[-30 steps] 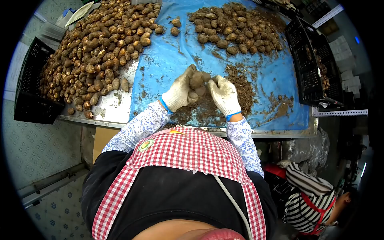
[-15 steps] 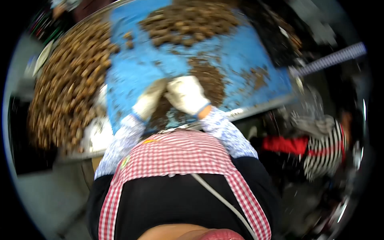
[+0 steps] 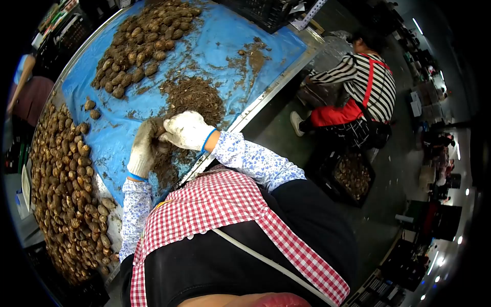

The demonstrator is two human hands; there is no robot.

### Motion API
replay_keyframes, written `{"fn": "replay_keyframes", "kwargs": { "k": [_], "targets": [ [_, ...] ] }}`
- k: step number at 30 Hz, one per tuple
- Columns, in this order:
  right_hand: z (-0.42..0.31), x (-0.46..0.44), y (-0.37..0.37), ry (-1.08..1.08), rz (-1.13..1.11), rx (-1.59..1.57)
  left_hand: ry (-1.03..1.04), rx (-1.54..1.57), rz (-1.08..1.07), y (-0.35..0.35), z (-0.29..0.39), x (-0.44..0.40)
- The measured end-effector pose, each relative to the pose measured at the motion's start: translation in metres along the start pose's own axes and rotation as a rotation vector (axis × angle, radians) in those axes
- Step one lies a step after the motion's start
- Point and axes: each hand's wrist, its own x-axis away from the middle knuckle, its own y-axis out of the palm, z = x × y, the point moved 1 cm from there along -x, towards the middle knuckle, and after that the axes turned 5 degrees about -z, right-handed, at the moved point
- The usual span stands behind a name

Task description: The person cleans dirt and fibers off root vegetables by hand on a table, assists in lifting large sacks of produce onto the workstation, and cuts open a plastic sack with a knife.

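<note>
My left hand (image 3: 142, 149), in a soiled white work glove, is closed around a brown, dirt-covered taro (image 3: 162, 147), mostly hidden by the gloves. My right hand (image 3: 187, 131), also gloved, is closed with its fingertips curled against the same taro. Both hands are over the near edge of a blue sheet (image 3: 110, 135) on a table. Just beyond them lies a heap of dark soil and root fibres (image 3: 197, 100). Farther up the sheet is a pile of unevenly dirty taros (image 3: 140, 46).
A large pile of brown taros (image 3: 61, 189) covers the table's left side. The metal table edge (image 3: 250, 110) runs diagonally at right. Beyond it a person in a striped top (image 3: 353, 77) sits near a black crate (image 3: 340, 174). Another black crate (image 3: 266, 13) stands at the far corner.
My view has turned, so the table now looks tilted and more of the right side shows. The blur is gone. Both hands stay close together over the sheet's near edge.
</note>
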Motion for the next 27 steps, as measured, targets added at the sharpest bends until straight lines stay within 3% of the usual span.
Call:
{"fn": "replay_keyframes", "kwargs": {
  "k": [2, 5, 8, 11, 12, 15, 17, 18, 19, 20, 21, 22, 24, 25, 27],
  "targets": [
    [0.001, 0.005, 0.003, 0.033, -0.029, -0.134, -0.066, 0.021, -0.123, -0.02, -0.004, -0.005],
    [0.0, 0.006, 0.006, -0.017, 0.111, -0.145, -0.113, 0.157, -0.047, -0.03, -0.012, -0.013],
    [0.014, 0.008, 0.008, 0.033, 0.166, -0.046, -0.168, 0.691, -0.335, -0.037, -0.01, -0.017],
    [0.011, 0.008, 0.006, 0.101, 0.125, -0.021, -0.08, 0.558, 0.071, -0.01, -0.001, -0.004],
    [0.003, 0.009, -0.003, 0.13, 0.064, -0.034, -0.064, 0.437, 0.116, -0.002, 0.001, 0.002],
    [-0.012, 0.006, -0.009, 0.101, -0.052, 0.006, 0.012, 0.202, -0.039, -0.027, -0.041, -0.009],
    [-0.013, 0.001, -0.004, 0.022, -0.18, -0.032, -0.118, 0.158, 0.004, -0.026, -0.027, 0.01],
    [-0.007, -0.002, 0.02, -0.057, -0.026, -0.178, -0.133, 0.127, 0.047, -0.031, -0.024, 0.015],
    [-0.006, -0.002, 0.036, -0.096, -0.079, -0.308, -0.145, 0.096, 0.099, -0.039, -0.025, 0.016],
    [-0.003, -0.001, 0.049, -0.061, -0.091, -0.738, 0.126, -0.262, 0.096, -0.057, -0.043, 0.009],
    [0.0, 0.001, 0.062, -0.024, -0.076, -1.168, 0.181, -0.346, 0.093, -0.071, -0.055, 0.009],
    [-0.007, 0.002, 0.049, -0.045, -0.051, -1.058, 0.236, -0.43, 0.094, -0.084, -0.066, 0.009],
    [-0.02, 0.004, 0.023, -0.077, 0.007, -0.835, 0.017, 0.274, -0.073, -0.056, -0.045, 0.013],
    [-0.022, 0.005, -0.001, -0.052, 0.122, -0.352, -0.085, 0.765, -0.245, -0.025, -0.017, 0.023],
    [-0.003, 0.003, -0.003, 0.032, 0.271, -0.591, -0.148, 0.792, 0.149, 0.007, 0.012, 0.031]
  ]
}}
